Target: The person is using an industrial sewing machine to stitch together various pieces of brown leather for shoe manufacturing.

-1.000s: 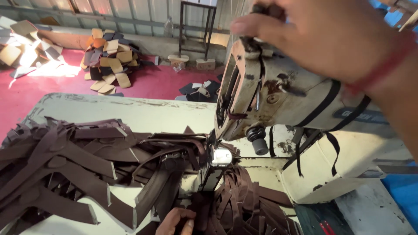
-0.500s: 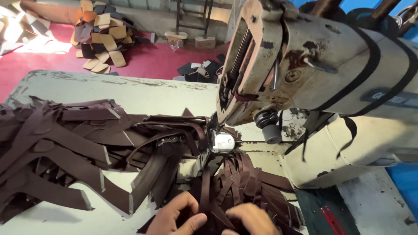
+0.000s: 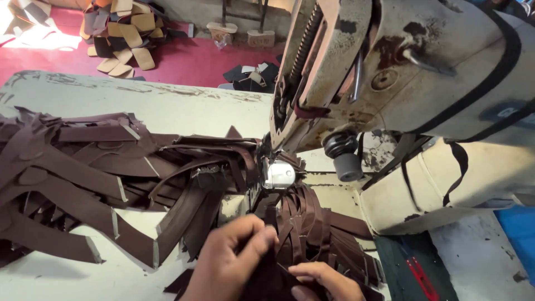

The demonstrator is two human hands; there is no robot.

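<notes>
Brown leather strips (image 3: 304, 223) lie fanned below the sewing machine (image 3: 401, 72) on the worn worktable (image 3: 167, 103). Left hand (image 3: 231, 262) pinches one strip's end; right hand (image 3: 326, 281), cropped by the frame's bottom edge, presses fingertips on the pile, grip unclear. The needle area is hidden.

Red floor (image 3: 184, 61), tan cut-outs heaped (image 3: 122, 33), sunlit patch at left, worn pale worktable (image 3: 167, 103)
</notes>
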